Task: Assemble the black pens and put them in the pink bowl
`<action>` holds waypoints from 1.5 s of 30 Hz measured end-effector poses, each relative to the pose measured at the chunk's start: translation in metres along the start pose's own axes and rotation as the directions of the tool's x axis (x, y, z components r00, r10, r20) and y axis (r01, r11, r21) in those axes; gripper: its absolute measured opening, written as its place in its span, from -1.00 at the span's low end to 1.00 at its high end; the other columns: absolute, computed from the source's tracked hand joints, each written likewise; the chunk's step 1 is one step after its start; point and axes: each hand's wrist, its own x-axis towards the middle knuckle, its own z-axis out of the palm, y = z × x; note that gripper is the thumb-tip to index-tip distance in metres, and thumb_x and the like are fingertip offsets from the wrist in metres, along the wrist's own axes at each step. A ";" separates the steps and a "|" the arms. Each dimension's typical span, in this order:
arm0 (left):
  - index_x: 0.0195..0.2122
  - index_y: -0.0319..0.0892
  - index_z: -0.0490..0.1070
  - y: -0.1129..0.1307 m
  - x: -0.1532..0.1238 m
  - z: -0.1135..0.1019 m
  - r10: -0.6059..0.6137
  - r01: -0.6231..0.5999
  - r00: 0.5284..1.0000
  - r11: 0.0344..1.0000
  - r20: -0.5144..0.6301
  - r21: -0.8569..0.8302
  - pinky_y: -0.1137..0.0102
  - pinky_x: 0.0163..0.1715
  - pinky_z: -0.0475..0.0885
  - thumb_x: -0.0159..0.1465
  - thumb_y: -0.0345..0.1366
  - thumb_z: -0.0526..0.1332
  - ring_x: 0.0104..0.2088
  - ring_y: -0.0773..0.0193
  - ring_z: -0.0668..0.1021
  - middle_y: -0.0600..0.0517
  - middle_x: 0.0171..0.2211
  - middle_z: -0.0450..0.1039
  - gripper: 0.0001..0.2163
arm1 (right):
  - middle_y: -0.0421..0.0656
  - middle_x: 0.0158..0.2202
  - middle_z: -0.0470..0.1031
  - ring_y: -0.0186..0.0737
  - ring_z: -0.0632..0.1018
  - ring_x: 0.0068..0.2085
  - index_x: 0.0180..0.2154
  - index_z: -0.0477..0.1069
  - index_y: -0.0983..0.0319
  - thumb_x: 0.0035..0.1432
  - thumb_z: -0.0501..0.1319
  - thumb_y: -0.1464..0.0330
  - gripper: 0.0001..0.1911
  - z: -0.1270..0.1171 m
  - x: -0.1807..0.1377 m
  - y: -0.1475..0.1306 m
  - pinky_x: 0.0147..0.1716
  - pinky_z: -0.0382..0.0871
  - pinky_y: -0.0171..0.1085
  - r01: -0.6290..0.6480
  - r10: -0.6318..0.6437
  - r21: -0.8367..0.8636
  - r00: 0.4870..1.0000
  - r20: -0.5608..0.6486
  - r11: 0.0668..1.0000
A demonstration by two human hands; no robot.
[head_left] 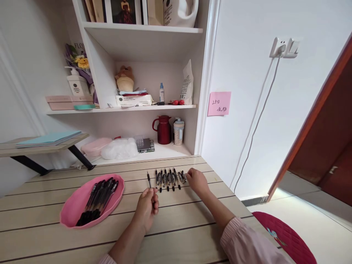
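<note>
My left hand [147,209] is closed round the lower part of a black pen [149,179], whose bare tip points away from me. To the right of it, several uncapped black pens [168,185] lie side by side on the table, with dark pen caps [181,177] among them and at the right end of the row. There my right hand [197,180] rests, its fingers curled, the fingertips at the rightmost cap. A pink tray [66,211] on the left holds a bundle of black pens [97,201].
The plank-topped table [176,234] meets a white shelf unit [143,29] with a red jug [164,130], a tumbler [178,132] and a plastic bag [119,149]. A small raised stand [63,143] is at left. A red round seat [286,234] is below right.
</note>
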 end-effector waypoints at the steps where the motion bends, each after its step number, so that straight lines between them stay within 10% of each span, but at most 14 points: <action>1: -0.39 -0.20 0.24 -0.001 -0.001 0.001 0.000 -0.001 1.000 0.999 0.007 0.035 0.63 -0.79 0.01 0.18 -0.26 0.06 -0.77 0.55 0.20 0.21 -0.68 0.19 -0.89 | -0.04 -0.43 0.49 -0.21 0.45 -0.35 -0.43 0.40 0.26 0.09 0.04 0.31 -0.78 0.000 0.006 0.007 -0.47 0.09 -0.34 -0.026 0.026 -0.010 1.000 -0.004 1.000; 13: -0.34 -0.19 0.23 -0.009 -0.004 0.005 0.006 -0.021 0.998 0.968 0.060 0.250 0.61 -0.80 -0.07 0.15 -0.14 0.02 -0.78 0.55 0.14 0.23 -0.68 0.16 -0.79 | -0.02 -0.36 0.52 -0.09 0.49 -0.28 -0.44 0.42 0.24 -0.05 0.14 0.27 -0.81 0.020 0.013 0.013 -0.44 0.15 -0.28 -0.092 0.100 -0.122 0.993 0.059 0.988; 24: -0.40 -0.19 0.25 -0.018 0.000 0.005 0.068 -0.170 0.974 0.848 0.216 0.502 0.55 -0.72 -0.04 0.14 -0.15 -0.01 -0.74 0.49 0.09 0.24 -0.74 0.09 -0.79 | -0.12 -0.52 0.48 -0.21 0.48 -0.43 -0.51 0.42 0.25 -0.06 0.15 0.35 -0.87 0.011 0.014 0.019 -0.49 0.21 -0.32 -0.057 0.019 0.333 0.993 0.119 0.941; 26: -0.42 -0.19 0.26 -0.019 -0.001 0.006 0.091 -0.226 0.961 0.801 0.260 0.555 0.54 -0.69 0.00 0.15 -0.18 -0.02 -0.72 0.46 0.12 0.23 -0.75 0.09 -0.80 | -0.17 -0.51 0.46 -0.31 0.45 -0.49 -0.41 0.42 0.24 -0.04 0.15 0.28 -0.83 0.010 0.011 0.010 -0.55 0.20 -0.35 -0.074 -0.024 0.557 0.986 0.167 0.827; 29: -0.44 -0.18 0.24 -0.018 -0.003 0.007 0.109 -0.273 0.950 0.747 0.293 0.607 0.52 -0.67 0.02 0.15 -0.20 -0.03 -0.70 0.44 0.14 0.22 -0.74 0.09 -0.81 | -0.21 -0.52 0.43 -0.40 0.38 -0.55 -0.40 0.41 0.25 -0.18 0.29 0.23 -0.73 0.010 0.003 -0.004 -0.62 0.12 -0.39 -0.166 -0.112 0.898 0.967 0.229 0.407; 32: -0.46 -0.17 0.23 -0.015 -0.007 0.010 0.120 -0.288 0.948 0.719 0.295 0.633 0.50 -0.65 0.04 0.15 -0.20 -0.04 -0.68 0.42 0.14 0.21 -0.74 0.09 -0.82 | -0.25 -0.56 0.39 -0.46 0.33 -0.60 -0.42 0.41 0.26 -0.30 0.37 0.26 -0.68 0.010 -0.004 -0.014 -0.66 0.04 -0.42 -0.232 -0.151 0.954 0.953 0.261 0.190; 45: -0.52 -0.17 0.29 -0.012 -0.013 0.014 0.171 -0.318 0.943 0.716 0.285 0.622 0.48 -0.61 0.04 0.13 -0.22 0.00 -0.68 0.38 0.18 0.19 -0.76 0.09 -0.81 | -0.30 -0.62 0.33 -0.51 0.24 -0.68 -0.41 0.42 0.26 -0.27 0.35 0.27 -0.70 0.004 -0.012 -0.022 -0.70 -0.03 -0.43 -0.227 -0.192 0.919 0.935 0.298 0.321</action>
